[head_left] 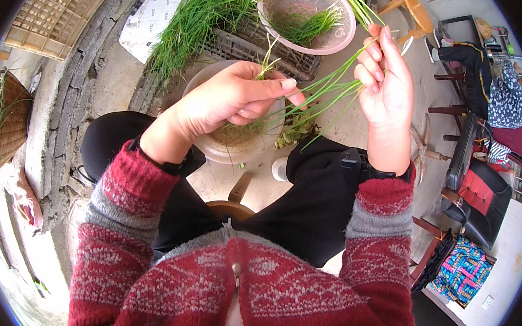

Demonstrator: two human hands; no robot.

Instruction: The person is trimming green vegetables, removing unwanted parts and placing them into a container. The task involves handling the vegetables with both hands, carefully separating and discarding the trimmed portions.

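My left hand (229, 96) is closed around a small bunch of chives, their pale root ends sticking up past the thumb. Thin green chive leaves (325, 88) stretch from it to my right hand (391, 81), whose fingers and thumb pinch some stalks; a few leaves hang loose below. Under my left hand stands a pale round basin (228, 154) with green and brown scraps inside, partly hidden by the hand. A big heap of uncleaned-looking chives (208, 21) lies beyond, to the left. Beside it a pink colander (345, 38) holds more chives.
The heap and colander rest on a dark plastic crate (296, 60). More long stalks (356, 5) lie right of the colander. A wooden stool (417, 14) is at the far right. Woven baskets (64, 9) stand left; another person (511, 100) sits at right near a black chair (494, 203).
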